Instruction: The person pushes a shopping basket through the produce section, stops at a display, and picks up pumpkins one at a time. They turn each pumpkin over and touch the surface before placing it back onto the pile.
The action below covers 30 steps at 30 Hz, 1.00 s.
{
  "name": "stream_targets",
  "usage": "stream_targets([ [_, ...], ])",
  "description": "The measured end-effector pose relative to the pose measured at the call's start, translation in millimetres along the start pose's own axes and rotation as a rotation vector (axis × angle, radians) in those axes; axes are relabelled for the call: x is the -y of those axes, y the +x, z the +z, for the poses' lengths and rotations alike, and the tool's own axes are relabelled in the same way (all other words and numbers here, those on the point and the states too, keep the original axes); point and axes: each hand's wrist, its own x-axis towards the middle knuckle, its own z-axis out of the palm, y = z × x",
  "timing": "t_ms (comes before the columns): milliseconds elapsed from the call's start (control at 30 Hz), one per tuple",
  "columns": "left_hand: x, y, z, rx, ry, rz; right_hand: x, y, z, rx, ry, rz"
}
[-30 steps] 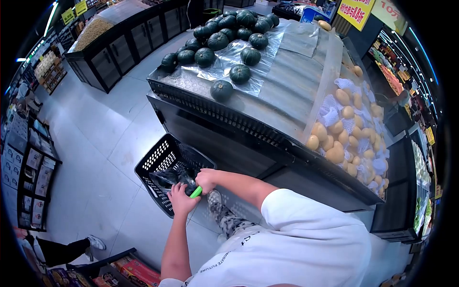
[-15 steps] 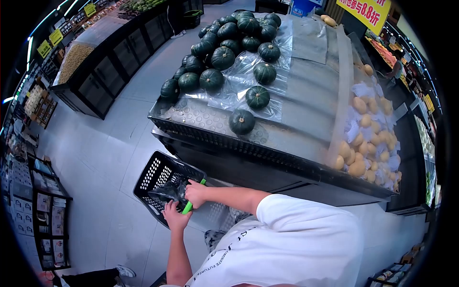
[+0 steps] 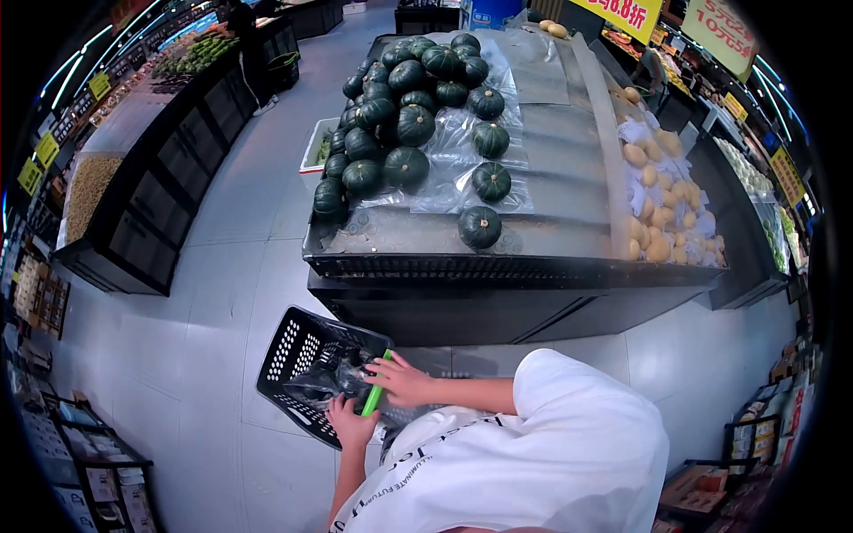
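Note:
A black shopping basket (image 3: 283, 351) with round holes stands at the floor level in front of me, its bright green handle (image 3: 378, 395) toward my body. My right hand (image 3: 402, 382) lies over the upper part of the handle, with its fingers bent across it. Lower down, my left hand (image 3: 353, 424) is at the handle's near end, thumb beside it and fingers over the basket's side. Inside the basket is a dark, shiny plastic bag (image 3: 320, 377); its contents cannot be made out.
Ahead stands a display counter (image 3: 569, 204) with a pile of dark green pumpkins (image 3: 407, 167). Yellowish round produce (image 3: 657, 244) fills its right side. Another dark counter (image 3: 169, 191) stands left across the tiled aisle. A person in dark clothes (image 3: 244, 53) is beyond it. Shelves (image 3: 98, 462) stand at lower left.
My view has turned, so the pumpkin counter now faces me more squarely. The basket and both hands sit slightly farther right and lower in view. Both hands stay at the handle.

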Motion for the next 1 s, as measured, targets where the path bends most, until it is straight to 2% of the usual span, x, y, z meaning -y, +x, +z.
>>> stream_targets([
  [67,8,3,-3,0.036,-0.053,-0.003,24,-42,-21,-0.212,-0.051,0.178],
  [133,8,4,-6,0.061,-0.070,0.008,43,-84,-31,-0.405,-0.240,0.279],
  [200,12,6,-13,0.138,-0.074,0.004,77,-108,-34,-0.480,-0.356,0.419],
  [300,14,6,-18,0.171,-0.044,-0.012,115,-89,-31,-0.607,-0.387,0.489],
  [400,13,11,-26,0.263,-0.078,-0.020,127,-29,-28,-0.732,-0.320,0.455],
  [500,20,14,-37,0.256,-0.072,-0.001,125,7,-17,-0.665,-0.280,0.247],
  [600,23,16,-50,0.273,-0.063,-0.010,122,-13,-10,-0.577,-0.276,0.245],
  [700,33,21,-52,0.264,-0.054,-0.008,119,-73,-17,-0.625,-0.429,0.427],
  [800,37,27,-60,0.232,-0.051,0.027,128,-118,-2,-0.671,-0.455,0.679],
  [900,43,35,-67,0.250,-0.055,0.038,126,-65,-21,-0.750,-0.446,0.759],
  [1000,54,40,-66,0.233,-0.057,0.084,118,5,-28,-0.724,-0.319,0.523],
])
